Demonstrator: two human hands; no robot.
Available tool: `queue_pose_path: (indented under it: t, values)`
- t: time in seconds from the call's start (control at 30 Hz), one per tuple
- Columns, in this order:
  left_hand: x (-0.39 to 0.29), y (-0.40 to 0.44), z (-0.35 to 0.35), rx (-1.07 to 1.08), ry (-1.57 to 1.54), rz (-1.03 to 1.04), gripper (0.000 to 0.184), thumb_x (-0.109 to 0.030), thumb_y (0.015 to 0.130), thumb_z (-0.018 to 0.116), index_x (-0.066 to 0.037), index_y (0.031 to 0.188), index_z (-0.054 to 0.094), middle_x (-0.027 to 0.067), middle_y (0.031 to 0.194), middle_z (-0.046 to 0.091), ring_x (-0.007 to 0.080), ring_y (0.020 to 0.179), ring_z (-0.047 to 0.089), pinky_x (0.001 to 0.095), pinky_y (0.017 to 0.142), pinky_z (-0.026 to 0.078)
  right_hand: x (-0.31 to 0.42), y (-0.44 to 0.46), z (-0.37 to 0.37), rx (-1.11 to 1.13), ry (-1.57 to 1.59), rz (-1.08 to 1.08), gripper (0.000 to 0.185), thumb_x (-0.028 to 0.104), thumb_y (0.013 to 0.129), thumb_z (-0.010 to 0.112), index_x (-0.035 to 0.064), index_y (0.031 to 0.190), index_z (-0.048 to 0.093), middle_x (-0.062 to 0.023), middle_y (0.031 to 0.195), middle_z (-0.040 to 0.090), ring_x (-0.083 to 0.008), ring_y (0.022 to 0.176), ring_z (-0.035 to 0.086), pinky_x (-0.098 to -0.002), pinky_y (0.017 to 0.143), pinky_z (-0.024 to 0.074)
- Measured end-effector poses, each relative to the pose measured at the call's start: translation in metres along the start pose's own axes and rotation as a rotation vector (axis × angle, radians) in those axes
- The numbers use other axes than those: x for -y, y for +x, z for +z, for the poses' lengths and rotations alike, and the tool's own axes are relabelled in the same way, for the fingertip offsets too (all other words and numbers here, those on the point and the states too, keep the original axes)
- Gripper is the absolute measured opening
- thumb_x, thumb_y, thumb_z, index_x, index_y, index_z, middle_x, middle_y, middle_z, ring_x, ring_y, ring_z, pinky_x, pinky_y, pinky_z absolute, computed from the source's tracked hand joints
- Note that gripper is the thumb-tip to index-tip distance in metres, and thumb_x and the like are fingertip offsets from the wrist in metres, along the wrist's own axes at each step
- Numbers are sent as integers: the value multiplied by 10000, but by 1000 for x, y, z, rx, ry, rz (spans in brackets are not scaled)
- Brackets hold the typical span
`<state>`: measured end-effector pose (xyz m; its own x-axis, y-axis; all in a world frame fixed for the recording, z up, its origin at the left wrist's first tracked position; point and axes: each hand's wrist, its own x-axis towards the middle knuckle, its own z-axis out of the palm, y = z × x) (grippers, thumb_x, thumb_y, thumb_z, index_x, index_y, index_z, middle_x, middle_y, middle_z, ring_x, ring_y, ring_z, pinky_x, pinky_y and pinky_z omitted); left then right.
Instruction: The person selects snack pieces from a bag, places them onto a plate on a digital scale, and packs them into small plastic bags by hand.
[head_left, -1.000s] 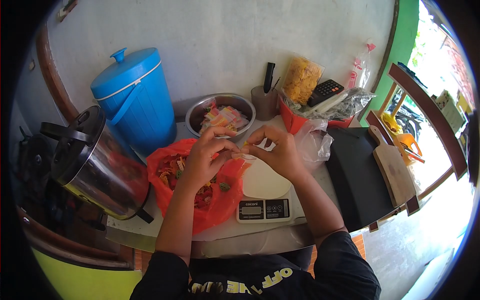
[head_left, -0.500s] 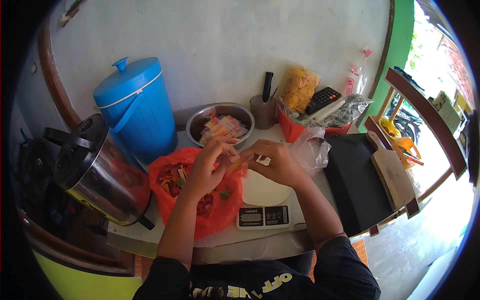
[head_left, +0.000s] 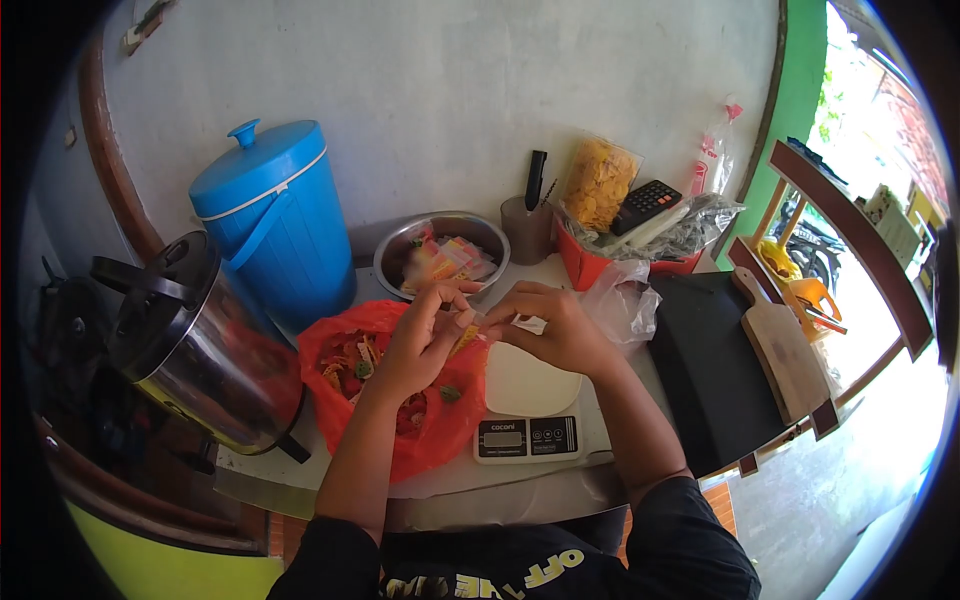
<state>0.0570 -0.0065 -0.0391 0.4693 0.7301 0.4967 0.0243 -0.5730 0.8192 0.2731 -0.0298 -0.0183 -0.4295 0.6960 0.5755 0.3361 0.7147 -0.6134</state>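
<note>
My left hand (head_left: 425, 335) and my right hand (head_left: 545, 325) meet above the gap between the red plastic bag and the scale. Both pinch a small clear packet (head_left: 468, 336) with something yellow in it. Colourful pieces fill the open red bag (head_left: 440, 435), below my left hand. The white kitchen scale (head_left: 528, 440) lies below my right hand, its plate (head_left: 530, 382) partly behind that hand. Beyond my hands, a metal bowl (head_left: 385, 262) holds several small packets (head_left: 455, 262).
A blue cooler (head_left: 280, 230) and a steel pot (head_left: 215, 350) stand at the left. Behind at the right, a red basket (head_left: 580, 262) holds chips (head_left: 600, 185) and a calculator (head_left: 645, 205). A clear bag (head_left: 622, 302), black box (head_left: 700, 370) and wooden board (head_left: 785, 350) sit nearer.
My hands stay together and their fingers have shifted on the packet, whose yellow content now shows more clearly. The view has tilted, so the table things appear slightly lower.
</note>
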Motion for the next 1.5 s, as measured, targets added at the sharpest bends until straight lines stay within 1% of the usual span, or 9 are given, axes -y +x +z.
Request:
queue_pose_path:
  t: [0.13,0.37,0.53,0.63,0.77,0.83,0.97,1.07,1.5]
  values:
    - [5,0,7,30,-94,57,96,-76,985,518,-29,1035,450,122,1285,511,109,892,620,284,808,517,0,-4,-1,85,-39,-35,219,158,810,747,70,1006,709,-105,868,642,-282,812,638,-373,703,504]
    - [7,1,18,-7,-180,52,156,-95,979,542,-33,1096,459,139,1274,505,145,1029,600,301,883,496,3,-3,-8,47,-98,-23,206,170,813,750,60,983,711,-110,862,656,-275,797,645,-359,690,507]
    - [1,2,26,-158,-289,42,372,-145,942,636,-47,1258,468,121,1163,585,152,1040,603,301,926,472,6,-4,-11,-120,54,134,205,73,821,743,50,1018,691,-35,894,668,-114,797,631,-269,696,500]
    - [-1,1,25,-184,-321,-27,361,-157,915,682,-33,1218,530,84,1063,643,133,1003,613,286,902,477,6,-4,-9,-231,304,167,265,58,808,761,22,1049,656,-29,871,670,-76,778,625,-235,679,498]
    - [-7,-2,21,-260,-362,-124,209,-149,899,704,-14,1029,610,62,1004,675,103,945,624,254,860,488,5,-2,-6,-327,529,154,300,49,794,779,-4,1051,632,-17,864,667,-58,751,613,-204,666,488]
    - [-7,-3,21,-301,-360,-64,163,-140,898,703,-8,952,622,51,965,687,92,918,628,239,839,493,4,-4,-5,-274,523,195,265,82,805,779,4,1016,640,-5,870,663,-51,745,602,-202,657,479]
    - [-9,-5,20,-310,-236,48,136,-124,909,686,-8,969,646,43,934,686,75,883,623,222,799,489,-3,-5,-4,-214,313,226,234,171,821,782,24,951,654,15,869,647,-40,728,577,-201,636,457]
    - [-13,-6,20,-317,-185,71,129,-117,904,692,-6,919,627,57,934,693,81,879,632,227,791,501,-4,-6,-4,-206,350,229,233,214,830,775,34,925,661,22,859,640,-38,734,568,-203,631,443]
    - [-19,-9,27,-297,-74,149,151,-130,910,684,-6,878,604,61,908,696,106,867,663,250,768,523,10,-10,-7,-210,126,50,203,221,840,751,62,917,652,14,874,632,-86,806,591,-252,681,439]
